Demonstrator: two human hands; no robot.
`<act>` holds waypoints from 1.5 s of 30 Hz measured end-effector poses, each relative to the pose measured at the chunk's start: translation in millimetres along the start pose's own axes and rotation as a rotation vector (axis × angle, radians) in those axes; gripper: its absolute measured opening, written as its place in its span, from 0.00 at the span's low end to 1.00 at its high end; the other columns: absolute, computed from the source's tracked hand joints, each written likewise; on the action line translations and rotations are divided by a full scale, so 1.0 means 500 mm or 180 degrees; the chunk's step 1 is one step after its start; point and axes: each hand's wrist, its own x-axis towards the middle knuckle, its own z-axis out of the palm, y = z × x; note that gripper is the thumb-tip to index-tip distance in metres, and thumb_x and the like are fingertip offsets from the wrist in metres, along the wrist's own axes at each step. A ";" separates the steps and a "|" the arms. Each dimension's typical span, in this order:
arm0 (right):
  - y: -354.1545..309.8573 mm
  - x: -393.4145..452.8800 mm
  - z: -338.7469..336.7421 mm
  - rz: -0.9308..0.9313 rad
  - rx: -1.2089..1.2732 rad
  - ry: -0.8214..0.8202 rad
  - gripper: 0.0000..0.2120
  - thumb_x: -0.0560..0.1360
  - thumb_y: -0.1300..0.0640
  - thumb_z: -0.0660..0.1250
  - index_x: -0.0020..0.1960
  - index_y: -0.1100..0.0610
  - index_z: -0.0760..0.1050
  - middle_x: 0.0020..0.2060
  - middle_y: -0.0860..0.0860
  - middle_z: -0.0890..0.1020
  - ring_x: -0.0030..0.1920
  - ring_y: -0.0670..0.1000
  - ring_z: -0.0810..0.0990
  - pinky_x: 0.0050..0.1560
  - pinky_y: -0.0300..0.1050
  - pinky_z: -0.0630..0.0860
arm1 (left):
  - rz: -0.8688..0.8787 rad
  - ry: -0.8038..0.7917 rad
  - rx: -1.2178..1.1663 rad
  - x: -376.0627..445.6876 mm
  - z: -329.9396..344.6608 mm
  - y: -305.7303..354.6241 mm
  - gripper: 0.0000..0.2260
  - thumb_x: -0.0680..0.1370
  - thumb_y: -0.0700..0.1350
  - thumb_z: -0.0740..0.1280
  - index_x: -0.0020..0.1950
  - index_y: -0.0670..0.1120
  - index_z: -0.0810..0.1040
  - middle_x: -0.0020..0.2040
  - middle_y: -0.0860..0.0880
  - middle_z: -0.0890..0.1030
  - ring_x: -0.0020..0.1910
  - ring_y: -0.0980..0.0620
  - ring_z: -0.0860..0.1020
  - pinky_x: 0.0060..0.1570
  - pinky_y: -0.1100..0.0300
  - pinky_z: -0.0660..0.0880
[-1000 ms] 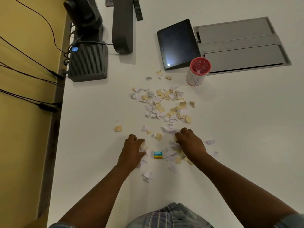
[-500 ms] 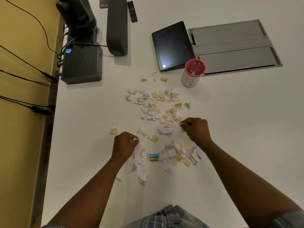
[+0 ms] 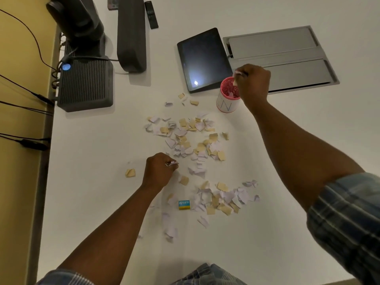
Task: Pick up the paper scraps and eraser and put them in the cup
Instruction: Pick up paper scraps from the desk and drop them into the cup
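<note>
White and tan paper scraps (image 3: 186, 138) lie scattered across the middle of the white table (image 3: 98, 194), with a second cluster (image 3: 223, 199) nearer me. A small blue and yellow eraser (image 3: 184, 204) lies flat beside that near cluster. The white cup with a red inside (image 3: 225, 101) stands upright at the back right with scraps inside. My right hand (image 3: 253, 83) is fisted right over the cup's rim, pinching paper scraps at its fingertips. My left hand (image 3: 159, 170) rests low over the table left of the scraps, closed on a few white scraps.
A dark tablet (image 3: 203, 60) leans just behind the cup, next to a grey recessed panel (image 3: 287, 58). A ribbed black box (image 3: 86, 85), a dark bar-shaped device (image 3: 131, 33) and cables sit at the back left. A lone tan scrap (image 3: 130, 173) lies left of my left hand.
My right hand has moved from the scrap pile up and right to the cup, carrying scraps. My left hand stayed near the same spot, still holding scraps.
</note>
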 end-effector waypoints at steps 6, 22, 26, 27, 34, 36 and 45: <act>0.026 0.041 0.035 -0.0012 -0.0918 -0.1186 0.14 0.74 0.54 0.68 0.57 0.59 0.79 0.52 0.56 0.83 0.53 0.55 0.81 0.53 0.42 0.75 | 0.0192 0.0083 -0.0006 0.016 0.001 0.036 0.09 0.69 0.42 0.76 0.45 0.38 0.82 0.43 0.43 0.83 0.39 0.52 0.79 0.34 0.79 0.66; 0.157 -0.279 0.017 0.0423 -0.0203 -0.0708 0.12 0.77 0.55 0.63 0.58 0.55 0.80 0.54 0.53 0.83 0.54 0.55 0.79 0.56 0.46 0.73 | 0.1274 0.0371 0.0077 0.248 0.040 0.398 0.09 0.74 0.48 0.70 0.46 0.43 0.84 0.38 0.49 0.81 0.36 0.55 0.76 0.28 0.75 0.61; 0.177 -0.345 0.024 0.0500 -0.0290 -0.1122 0.14 0.78 0.52 0.62 0.61 0.53 0.77 0.58 0.52 0.80 0.60 0.54 0.75 0.57 0.45 0.71 | 0.1488 0.0435 0.0410 0.317 0.082 0.463 0.11 0.75 0.49 0.68 0.51 0.43 0.82 0.48 0.45 0.82 0.46 0.53 0.78 0.41 0.69 0.70; 0.180 -0.354 0.025 0.0514 -0.0299 -0.1153 0.14 0.78 0.52 0.62 0.61 0.52 0.77 0.59 0.51 0.80 0.61 0.53 0.75 0.56 0.45 0.71 | 0.1525 0.0383 0.0515 0.327 0.092 0.472 0.11 0.75 0.49 0.68 0.52 0.42 0.82 0.50 0.45 0.82 0.48 0.51 0.79 0.45 0.66 0.72; 0.185 -0.368 0.025 0.0471 -0.0350 -0.1143 0.14 0.78 0.52 0.61 0.61 0.52 0.77 0.60 0.49 0.80 0.61 0.52 0.75 0.56 0.45 0.72 | 0.1586 -0.0247 0.1275 0.352 0.120 0.480 0.15 0.75 0.47 0.66 0.58 0.41 0.77 0.51 0.45 0.80 0.53 0.46 0.79 0.45 0.62 0.71; 0.180 -0.361 0.025 0.0452 -0.0352 -0.1139 0.14 0.78 0.52 0.61 0.62 0.53 0.77 0.60 0.50 0.80 0.62 0.52 0.74 0.57 0.45 0.72 | 0.1593 -0.0216 0.1365 0.346 0.116 0.477 0.16 0.75 0.47 0.67 0.60 0.41 0.76 0.56 0.44 0.80 0.55 0.46 0.77 0.48 0.62 0.71; 0.122 -0.329 0.054 -0.0037 -0.0345 -0.1095 0.14 0.78 0.53 0.62 0.62 0.55 0.76 0.59 0.52 0.80 0.60 0.53 0.76 0.57 0.47 0.74 | 0.1527 0.0564 0.0479 0.267 0.030 0.324 0.10 0.76 0.45 0.65 0.54 0.43 0.80 0.52 0.45 0.81 0.51 0.48 0.78 0.50 0.59 0.74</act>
